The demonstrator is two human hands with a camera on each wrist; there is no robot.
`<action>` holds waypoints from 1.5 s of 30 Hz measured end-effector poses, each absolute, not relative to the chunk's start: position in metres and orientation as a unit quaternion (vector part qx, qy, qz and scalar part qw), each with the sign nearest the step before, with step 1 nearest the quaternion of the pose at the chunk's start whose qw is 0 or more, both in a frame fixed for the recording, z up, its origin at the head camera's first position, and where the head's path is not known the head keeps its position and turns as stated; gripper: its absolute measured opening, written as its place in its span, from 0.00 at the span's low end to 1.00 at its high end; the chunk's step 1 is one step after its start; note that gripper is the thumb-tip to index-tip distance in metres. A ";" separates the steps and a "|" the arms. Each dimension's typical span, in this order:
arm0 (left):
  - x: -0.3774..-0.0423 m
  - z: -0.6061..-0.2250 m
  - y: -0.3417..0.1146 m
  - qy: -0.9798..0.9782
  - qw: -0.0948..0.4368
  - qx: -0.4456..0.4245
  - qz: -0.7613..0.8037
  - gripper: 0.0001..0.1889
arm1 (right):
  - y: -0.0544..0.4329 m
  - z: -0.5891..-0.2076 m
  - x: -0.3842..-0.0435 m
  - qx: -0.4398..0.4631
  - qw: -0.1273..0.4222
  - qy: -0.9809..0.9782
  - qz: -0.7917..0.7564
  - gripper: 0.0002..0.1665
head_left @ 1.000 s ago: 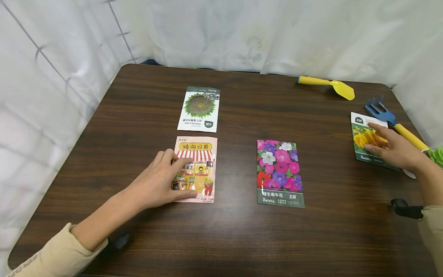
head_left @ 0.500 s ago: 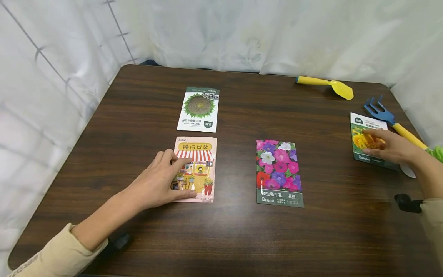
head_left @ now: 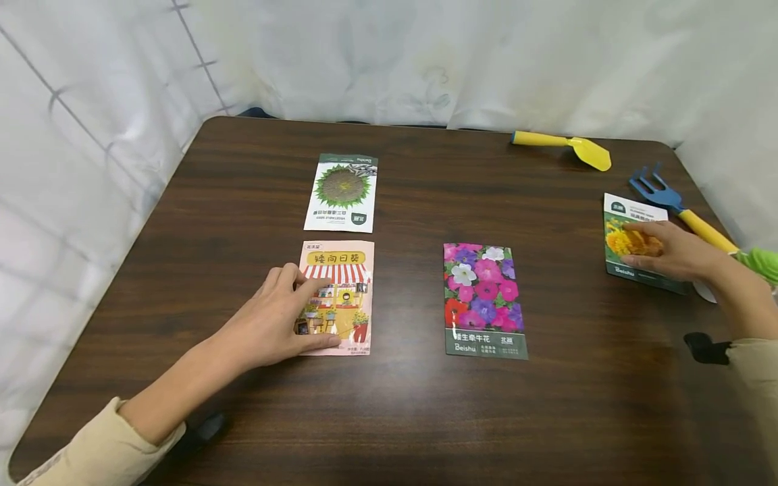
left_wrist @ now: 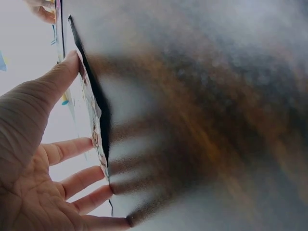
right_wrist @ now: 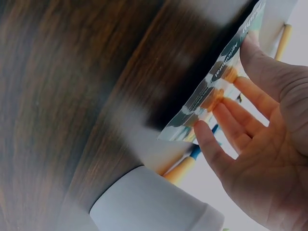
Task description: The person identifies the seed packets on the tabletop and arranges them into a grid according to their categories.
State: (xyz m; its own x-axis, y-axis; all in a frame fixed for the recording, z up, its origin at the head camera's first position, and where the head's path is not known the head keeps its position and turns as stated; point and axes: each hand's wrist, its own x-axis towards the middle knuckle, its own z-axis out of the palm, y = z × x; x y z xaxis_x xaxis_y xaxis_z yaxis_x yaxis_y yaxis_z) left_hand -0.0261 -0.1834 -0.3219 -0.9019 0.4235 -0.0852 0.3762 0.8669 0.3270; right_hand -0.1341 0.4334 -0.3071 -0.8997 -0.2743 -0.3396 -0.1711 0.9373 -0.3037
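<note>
My left hand (head_left: pixel 273 320) rests on the pink seed packet (head_left: pixel 361 324), which has a striped awning and shopfront drawn on it. In the left wrist view, thumb and fingertips touch the packet's face near its edge, fingers spread and fairly straight. At the far right, my right hand (head_left: pixel 681 251) lies over a seed packet with yellow-orange flowers (head_left: pixel 615 244). Its thumb and fingertips touch the printed face in the right wrist view, with the packet (right_wrist: pixel 202 96) seen nearly edge-on. Between the hands lies a petunia seed packet (head_left: pixel 483 290), untouched.
A white sunflower seed packet (head_left: pixel 342 194) lies behind the pink one. A yellow toy trowel (head_left: pixel 562 144) lies at the back right, and a blue hand fork with a yellow handle (head_left: pixel 662 196) beside the right-hand packet. A white pot (right_wrist: pixel 154 202) stands close by.
My right hand has shifted slightly left over the yellow-flower packet. The left hand keeps its place on the pink packet. The head view has shifted a little, moving everything left in the frame.
</note>
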 end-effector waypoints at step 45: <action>-0.027 -0.323 -0.185 0.962 0.071 0.215 0.153 0.46 | 0.331 -0.315 -0.183 -0.137 0.173 0.962 -0.161 0.42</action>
State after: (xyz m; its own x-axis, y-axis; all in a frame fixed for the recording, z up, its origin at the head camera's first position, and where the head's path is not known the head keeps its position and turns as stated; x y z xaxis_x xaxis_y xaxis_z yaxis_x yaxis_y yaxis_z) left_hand -0.0267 -0.1849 -0.3233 -0.8969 0.4364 -0.0713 0.3926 0.8602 0.3255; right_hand -0.1828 0.3306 -0.3153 -0.9028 -0.3191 -0.2884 -0.2076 0.9105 -0.3577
